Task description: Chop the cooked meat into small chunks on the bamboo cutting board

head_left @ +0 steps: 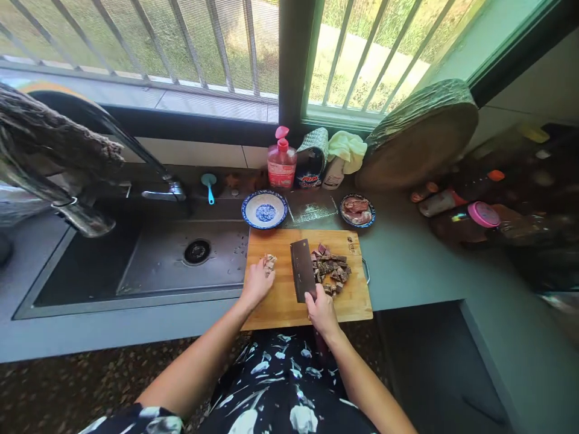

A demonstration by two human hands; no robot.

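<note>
My right hand point(322, 310) is wrapped round the handle end of a dark, broad-bladed cleaver point(302, 271). The blade lies over the middle of a wooden cutting board point(280, 307). Just right of it spreads a heap of dark chopped meat point(337, 268), its left edge partly behind the blade. On the board's left side, my left hand point(259, 282) has its fingers bent round a small bunch of pale chopped pieces point(270, 263). Their exact kind is too small to tell.
Behind the board stand a blue-and-white plate point(265, 210) and a small bowl of raw meat point(357, 211). A sink point(154, 259) lies left. Pink soap bottle point(281, 163), dark bottle point(309, 169) and large round wooden block point(420, 141) line the window; jars crowd the right.
</note>
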